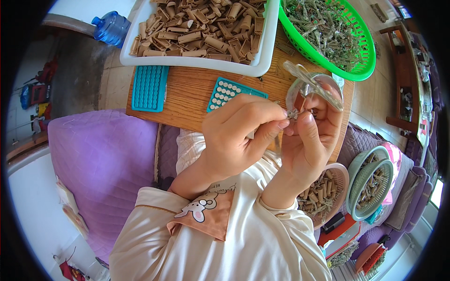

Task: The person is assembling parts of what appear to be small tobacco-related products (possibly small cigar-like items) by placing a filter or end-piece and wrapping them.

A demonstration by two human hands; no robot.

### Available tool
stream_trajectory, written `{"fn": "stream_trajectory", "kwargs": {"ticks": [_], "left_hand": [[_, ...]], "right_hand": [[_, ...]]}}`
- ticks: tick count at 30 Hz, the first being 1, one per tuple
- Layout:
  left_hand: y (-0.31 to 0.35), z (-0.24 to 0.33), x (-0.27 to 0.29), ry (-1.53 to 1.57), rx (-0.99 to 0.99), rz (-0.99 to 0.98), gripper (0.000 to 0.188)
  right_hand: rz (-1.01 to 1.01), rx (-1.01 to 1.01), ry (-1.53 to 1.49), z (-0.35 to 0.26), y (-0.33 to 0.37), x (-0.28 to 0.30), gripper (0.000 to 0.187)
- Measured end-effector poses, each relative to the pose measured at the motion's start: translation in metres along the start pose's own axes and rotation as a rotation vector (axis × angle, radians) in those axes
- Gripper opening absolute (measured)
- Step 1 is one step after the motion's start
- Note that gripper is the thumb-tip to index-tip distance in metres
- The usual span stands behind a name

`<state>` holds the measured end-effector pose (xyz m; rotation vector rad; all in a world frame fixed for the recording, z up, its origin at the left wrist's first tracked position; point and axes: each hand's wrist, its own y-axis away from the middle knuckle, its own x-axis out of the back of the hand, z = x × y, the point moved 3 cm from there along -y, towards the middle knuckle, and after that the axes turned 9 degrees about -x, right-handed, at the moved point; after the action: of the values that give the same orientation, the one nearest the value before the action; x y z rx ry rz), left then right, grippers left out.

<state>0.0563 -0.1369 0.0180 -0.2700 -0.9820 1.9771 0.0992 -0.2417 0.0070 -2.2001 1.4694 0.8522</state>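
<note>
My left hand (236, 129) is closed, its thumb and forefinger pinching the end of a looped bundle of thin clear wire (304, 74). The bundle's coil rests across the fingers of my right hand (309, 140), whose thumb and fingertips close on the wire's end beside my left fingertips. What exactly sits between the fingertips is too small to make out. Behind my right hand is a round clear container (294, 93), partly hidden. Just past my left hand lies a teal tray (246, 89) with several round white button-like pieces in its left part.
A second teal tray (150, 89) with grooves lies on the wooden table (187, 93). Beyond stands a white bin (197, 62) of brown plastic casings; a green basket (328, 68) of wire bundles is at right. Lower right, a pink basket (344, 182) and grey-green baskets (370, 213) hold more.
</note>
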Motion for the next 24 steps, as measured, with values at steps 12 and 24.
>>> {"fn": "stream_trajectory", "kwargs": {"ticks": [12, 24], "left_hand": [[0.008, 0.0, 0.004, 0.138, 0.283, 0.019, 0.011], [0.0, 0.008, 0.009, -0.107, -0.159, 0.069, 0.015]], "right_hand": [[0.03, 0.149, -0.16, 0.005, 0.007, -0.012, 0.033], [0.065, 0.145, -0.008, -0.002, 0.013, -0.018, 0.032]]}}
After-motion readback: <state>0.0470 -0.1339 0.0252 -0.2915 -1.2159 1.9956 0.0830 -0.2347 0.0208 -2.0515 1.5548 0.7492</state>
